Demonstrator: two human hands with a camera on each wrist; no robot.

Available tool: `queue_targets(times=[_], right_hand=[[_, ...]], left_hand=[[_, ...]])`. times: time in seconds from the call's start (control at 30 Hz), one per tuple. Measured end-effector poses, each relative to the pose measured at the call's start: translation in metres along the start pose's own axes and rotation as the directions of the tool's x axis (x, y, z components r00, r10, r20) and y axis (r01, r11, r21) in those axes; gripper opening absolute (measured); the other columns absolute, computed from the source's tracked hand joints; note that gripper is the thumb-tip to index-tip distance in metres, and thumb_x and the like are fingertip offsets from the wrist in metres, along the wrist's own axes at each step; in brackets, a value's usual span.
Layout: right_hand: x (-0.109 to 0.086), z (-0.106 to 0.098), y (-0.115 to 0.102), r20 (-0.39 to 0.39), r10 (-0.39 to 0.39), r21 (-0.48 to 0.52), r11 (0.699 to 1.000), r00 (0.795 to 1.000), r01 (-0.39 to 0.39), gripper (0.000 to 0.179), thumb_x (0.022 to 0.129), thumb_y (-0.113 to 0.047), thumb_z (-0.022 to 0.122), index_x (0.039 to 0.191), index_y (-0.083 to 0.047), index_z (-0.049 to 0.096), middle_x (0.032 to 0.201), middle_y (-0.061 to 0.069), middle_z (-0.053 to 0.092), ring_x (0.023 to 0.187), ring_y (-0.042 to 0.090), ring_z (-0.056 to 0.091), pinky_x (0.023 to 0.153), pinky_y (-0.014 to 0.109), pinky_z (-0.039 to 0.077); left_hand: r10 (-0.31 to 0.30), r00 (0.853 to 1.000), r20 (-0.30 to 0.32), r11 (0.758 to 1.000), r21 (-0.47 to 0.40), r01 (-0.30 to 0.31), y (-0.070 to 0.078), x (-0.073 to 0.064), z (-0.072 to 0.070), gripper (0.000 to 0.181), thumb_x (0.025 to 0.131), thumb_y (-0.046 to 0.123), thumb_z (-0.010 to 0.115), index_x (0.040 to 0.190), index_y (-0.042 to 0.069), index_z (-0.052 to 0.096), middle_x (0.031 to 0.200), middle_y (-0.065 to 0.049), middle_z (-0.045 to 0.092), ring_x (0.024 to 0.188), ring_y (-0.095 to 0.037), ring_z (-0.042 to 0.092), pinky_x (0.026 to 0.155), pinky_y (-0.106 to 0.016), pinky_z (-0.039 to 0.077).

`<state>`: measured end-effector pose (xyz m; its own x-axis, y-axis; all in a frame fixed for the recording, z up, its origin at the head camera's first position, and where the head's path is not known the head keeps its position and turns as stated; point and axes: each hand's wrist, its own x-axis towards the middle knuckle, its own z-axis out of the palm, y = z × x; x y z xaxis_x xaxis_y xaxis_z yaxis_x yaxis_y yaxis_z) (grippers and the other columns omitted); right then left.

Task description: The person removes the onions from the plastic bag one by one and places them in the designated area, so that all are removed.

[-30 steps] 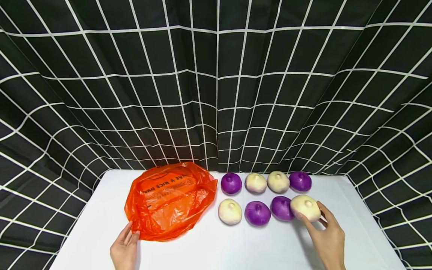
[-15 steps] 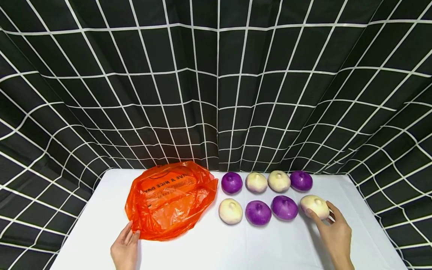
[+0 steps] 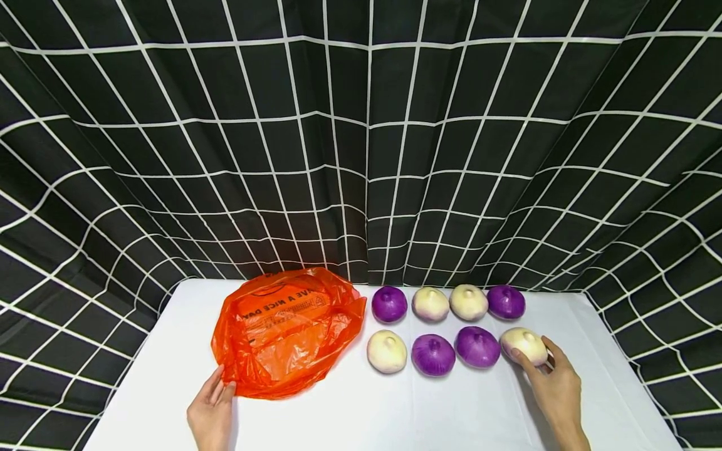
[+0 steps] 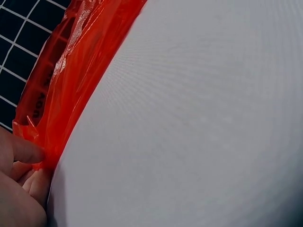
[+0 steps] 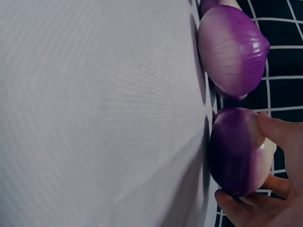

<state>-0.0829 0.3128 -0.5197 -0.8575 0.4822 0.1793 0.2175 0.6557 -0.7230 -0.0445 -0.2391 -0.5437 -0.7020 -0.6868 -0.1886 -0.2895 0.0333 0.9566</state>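
In the head view, my right hand [image 3: 555,388] grips a pale onion [image 3: 523,346] by its sides at the right end of the front row. The right wrist view shows this onion [image 5: 234,149] dark purple below and cream above, thumb on one side and fingers on the other. Left of it sits a purple onion [image 3: 477,347], tip up. At the left, my left hand [image 3: 211,413] pinches the near left edge of an orange plastic bag [image 3: 287,363]. In the left wrist view, thumb and fingers [image 4: 26,149] close on the bag's gathered edge.
Another purple onion [image 3: 433,355] and a cream one [image 3: 387,351] continue the front row. Behind are two purple onions, one by the bag [image 3: 389,304] and one at right [image 3: 506,302], with two cream ones [image 3: 430,304] between. A black gridded curtain [image 3: 361,156] surrounds the white table [image 3: 338,419].
My right hand has moved the pale onion rightward, away from the purple one it overlapped, and lowered it into line with the front row. The left hand keeps its hold on the bag.
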Motion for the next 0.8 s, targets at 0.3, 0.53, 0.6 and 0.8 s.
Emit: queue_targets(times=[0.3, 0.53, 0.6, 0.8], right_hand=[[0.006, 0.008, -0.001, -0.011, -0.026, 0.041, 0.999, 1.0, 0.026, 0.065, 0.084, -0.022, 0.079, 0.134, 0.008, 0.051, 0.131, 0.034, 0.053, 0.111, 0.05, 0.058, 0.068, -0.011, 0.03], [0.006, 0.015, 0.0, 0.005, -0.018, 0.028, 0.999, 1.0, 0.018, 0.068, 0.088, -0.027, 0.074, 0.139, 0.008, 0.045, 0.135, 0.033, 0.049, 0.116, 0.051, 0.054, 0.077, -0.005, 0.039], [0.003, 0.015, 0.0, 0.028, -0.019, -0.015, 1.0, 0.999, 0.019, 0.071, 0.09, -0.03, 0.072, 0.141, 0.009, 0.041, 0.135, 0.034, 0.048, 0.12, 0.051, 0.05, 0.094, 0.017, 0.05], [-0.006, 0.012, -0.001, 0.1, -0.026, -0.116, 0.993, 0.995, 0.038, 0.08, 0.093, -0.034, 0.066, 0.146, 0.012, 0.028, 0.137, 0.04, 0.04, 0.127, 0.056, 0.038, 0.103, 0.067, 0.033]], left_hand=[[-0.022, 1.0, 0.008, 0.995, 0.093, 0.021, 0.005, 0.008, 0.002, 0.049, 0.086, -0.005, 0.061, 0.134, -0.007, 0.054, 0.134, -0.031, 0.051, 0.09, 0.012, 0.059, 0.064, 0.002, 0.047], [0.085, 0.996, 0.013, 0.99, 0.113, -0.086, 0.008, 0.01, 0.003, 0.046, 0.086, -0.007, 0.06, 0.131, -0.008, 0.057, 0.126, -0.033, 0.055, 0.072, 0.027, 0.045, 0.066, 0.002, 0.047], [0.134, 0.991, -0.003, 0.986, 0.097, -0.133, 0.008, 0.009, 0.004, 0.044, 0.085, -0.009, 0.061, 0.129, -0.009, 0.058, 0.123, -0.034, 0.057, 0.073, 0.028, 0.045, 0.068, 0.002, 0.047], [0.262, 0.96, -0.096, 0.962, 0.104, -0.252, 0.007, 0.007, 0.009, 0.044, 0.079, -0.018, 0.061, 0.122, -0.008, 0.063, 0.119, -0.027, 0.063, 0.079, 0.022, 0.048, 0.071, 0.003, 0.046]])
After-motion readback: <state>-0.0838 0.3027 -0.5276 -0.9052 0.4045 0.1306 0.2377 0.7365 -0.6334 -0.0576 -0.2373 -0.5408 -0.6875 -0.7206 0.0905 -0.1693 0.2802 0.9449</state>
